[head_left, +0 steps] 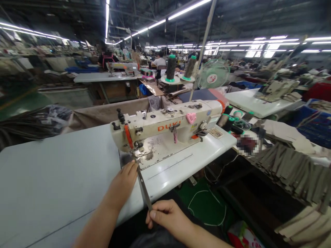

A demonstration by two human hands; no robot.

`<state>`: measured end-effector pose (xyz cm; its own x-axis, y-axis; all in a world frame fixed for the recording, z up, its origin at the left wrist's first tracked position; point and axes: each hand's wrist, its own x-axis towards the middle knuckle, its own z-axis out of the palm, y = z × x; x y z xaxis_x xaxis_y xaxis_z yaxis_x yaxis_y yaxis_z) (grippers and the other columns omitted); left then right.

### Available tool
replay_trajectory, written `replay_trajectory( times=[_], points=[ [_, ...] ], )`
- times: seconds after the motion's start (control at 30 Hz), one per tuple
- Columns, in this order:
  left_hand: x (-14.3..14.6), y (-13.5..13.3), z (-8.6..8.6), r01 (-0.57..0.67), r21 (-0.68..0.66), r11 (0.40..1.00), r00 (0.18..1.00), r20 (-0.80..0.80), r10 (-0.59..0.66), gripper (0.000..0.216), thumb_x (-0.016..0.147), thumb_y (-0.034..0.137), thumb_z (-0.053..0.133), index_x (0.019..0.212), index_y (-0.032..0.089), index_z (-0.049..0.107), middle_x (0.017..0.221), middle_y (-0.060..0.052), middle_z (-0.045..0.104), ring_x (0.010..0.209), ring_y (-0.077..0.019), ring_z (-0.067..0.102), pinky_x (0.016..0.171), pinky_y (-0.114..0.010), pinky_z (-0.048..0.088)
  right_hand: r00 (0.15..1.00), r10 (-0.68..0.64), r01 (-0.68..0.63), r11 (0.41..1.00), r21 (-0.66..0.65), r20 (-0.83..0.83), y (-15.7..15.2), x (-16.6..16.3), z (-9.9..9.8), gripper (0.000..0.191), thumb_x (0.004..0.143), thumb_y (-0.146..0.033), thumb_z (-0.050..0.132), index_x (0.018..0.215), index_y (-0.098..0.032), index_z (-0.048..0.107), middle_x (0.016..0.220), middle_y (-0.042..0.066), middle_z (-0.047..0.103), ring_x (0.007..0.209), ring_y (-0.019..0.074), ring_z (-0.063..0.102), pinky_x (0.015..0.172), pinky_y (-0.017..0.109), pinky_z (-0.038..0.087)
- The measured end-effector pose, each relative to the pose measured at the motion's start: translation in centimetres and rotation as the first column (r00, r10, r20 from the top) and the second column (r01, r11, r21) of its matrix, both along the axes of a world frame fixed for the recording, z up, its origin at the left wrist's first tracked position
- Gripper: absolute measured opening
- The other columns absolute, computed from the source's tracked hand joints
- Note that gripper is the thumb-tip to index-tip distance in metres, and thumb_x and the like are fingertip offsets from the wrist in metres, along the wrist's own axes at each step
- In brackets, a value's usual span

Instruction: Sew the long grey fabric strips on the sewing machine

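Note:
A cream sewing machine (pixel 168 125) with orange lettering stands on a white table (pixel 51 172). A narrow grey fabric strip (pixel 143 187) runs from under its presser foot back toward me. My left hand (pixel 124 184) rests on the strip near the needle, fingers curled down onto it. My right hand (pixel 168 217) pinches the strip's near end at the table's front edge.
Stacks of grey fabric strips (pixel 289 168) lie on the right. Thread cones (pixel 170 67) and a small fan (pixel 213 74) stand behind the machine. More thread spools (pixel 229 122) sit at its right end. Other workers sit at tables (pixel 103 77) in the background.

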<state>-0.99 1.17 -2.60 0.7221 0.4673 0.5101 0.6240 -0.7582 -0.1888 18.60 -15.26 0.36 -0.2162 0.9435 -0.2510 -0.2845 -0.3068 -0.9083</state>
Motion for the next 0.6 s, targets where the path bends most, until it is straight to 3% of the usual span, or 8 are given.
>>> replay_trajectory(
  times=[0.27, 0.6],
  points=[
    [0.8, -0.3, 1.5, -0.058, -0.179, 0.982, 0.993, 0.09, 0.075, 0.025, 0.104, 0.015, 0.046, 0.123, 0.013, 0.062, 0.124, -0.014, 0.068, 0.124, -0.0245, 0.065, 0.111, -0.04, 0.054, 0.985, 0.04, -0.05, 0.997, 0.052, 0.167, 0.3, 0.3, 1.1, 0.044, 0.089, -0.059, 0.074, 0.076, -0.018, 0.081, 0.069, 0.003, 0.07, 0.07, 0.0171, 0.061, 0.071, 0.029, 0.045],
    [1.2, -0.3, 2.2, -0.116, -0.252, 0.961, 0.986, 0.086, 0.142, 0.024, 0.102, 0.016, 0.049, 0.125, 0.014, 0.058, 0.134, -0.016, 0.062, 0.131, -0.0264, 0.06, 0.118, -0.044, 0.048, 0.963, 0.09, -0.112, 0.991, 0.075, 0.254, 0.5, 0.4, 0.5, 0.045, 0.093, -0.059, 0.067, 0.077, -0.019, 0.079, 0.072, 0.004, 0.068, 0.071, 0.0193, 0.059, 0.07, 0.03, 0.044]
  ],
)
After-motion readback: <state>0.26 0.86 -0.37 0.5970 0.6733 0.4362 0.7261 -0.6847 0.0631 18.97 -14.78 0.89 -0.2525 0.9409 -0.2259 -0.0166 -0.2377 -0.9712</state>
